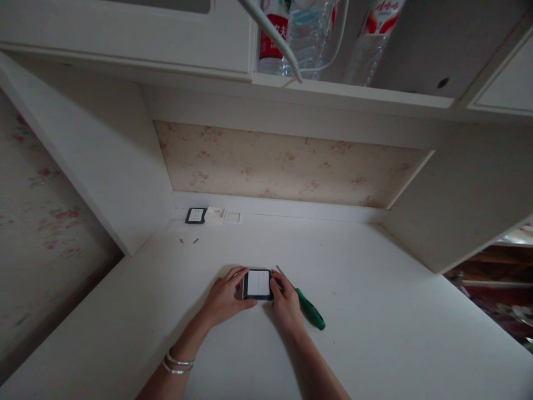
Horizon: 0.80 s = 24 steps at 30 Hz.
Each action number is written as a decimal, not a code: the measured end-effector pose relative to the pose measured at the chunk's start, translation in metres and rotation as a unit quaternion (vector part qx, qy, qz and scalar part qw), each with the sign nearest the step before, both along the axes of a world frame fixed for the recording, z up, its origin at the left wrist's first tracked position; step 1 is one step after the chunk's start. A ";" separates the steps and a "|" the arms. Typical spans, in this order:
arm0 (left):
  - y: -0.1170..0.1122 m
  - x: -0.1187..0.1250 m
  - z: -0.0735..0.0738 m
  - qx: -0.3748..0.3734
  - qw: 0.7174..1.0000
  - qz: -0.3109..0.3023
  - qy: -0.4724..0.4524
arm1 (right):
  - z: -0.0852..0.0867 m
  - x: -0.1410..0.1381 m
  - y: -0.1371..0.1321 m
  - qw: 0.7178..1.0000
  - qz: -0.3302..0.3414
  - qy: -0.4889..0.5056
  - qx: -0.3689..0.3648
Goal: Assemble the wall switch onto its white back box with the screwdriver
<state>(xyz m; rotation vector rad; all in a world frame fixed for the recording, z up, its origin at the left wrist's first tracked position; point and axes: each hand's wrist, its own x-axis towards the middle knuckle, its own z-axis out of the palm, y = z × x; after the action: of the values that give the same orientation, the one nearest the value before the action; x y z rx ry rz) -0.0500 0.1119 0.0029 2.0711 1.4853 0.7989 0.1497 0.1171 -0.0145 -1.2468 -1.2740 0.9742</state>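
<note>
A light switch with a white two-part face and a dark frame lies between my hands. My left hand grips its left edge, with the thumb at the lower corner and the fingers at the upper one. The right edge is held by the fingers of my right hand. Just right of that hand rests a screwdriver with a green handle, its shaft pointing up and left, partly behind my fingers. The underside of the switch is hidden.
At the back left of the white desk are a dark-framed socket, a white box and a small white frame. Two screws lie before them. Overhead, a shelf holds plastic bottles; a white cable hangs there.
</note>
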 end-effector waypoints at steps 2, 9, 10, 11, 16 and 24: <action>0.000 0.000 0.001 -0.002 1.000 0.001 0.000 | -0.001 0.000 0.000 1.000 -0.003 -0.005 0.006; -0.001 0.001 0.003 -0.003 1.000 -0.002 -0.003 | -0.007 -0.001 0.003 1.000 -0.002 -0.003 0.007; 0.000 0.001 0.003 -0.002 1.000 -0.002 -0.004 | -0.007 -0.001 0.003 1.000 -0.001 -0.002 0.008; 0.000 0.001 0.002 -0.001 1.000 -0.001 -0.006 | -0.008 0.000 0.003 1.000 0.000 -0.001 0.009; 0.000 0.000 0.000 -0.004 1.000 0.002 -0.005 | -0.011 0.000 0.004 1.000 -0.007 -0.006 0.009; 0.000 0.000 0.000 0.002 1.000 0.002 0.010 | -0.005 0.000 0.002 1.000 -0.004 -0.007 0.005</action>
<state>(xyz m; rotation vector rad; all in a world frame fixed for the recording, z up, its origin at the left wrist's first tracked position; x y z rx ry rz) -0.0500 0.1117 0.0027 2.0857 1.4987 0.7868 0.1500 0.1191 -0.0194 -1.2534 -1.2816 0.9537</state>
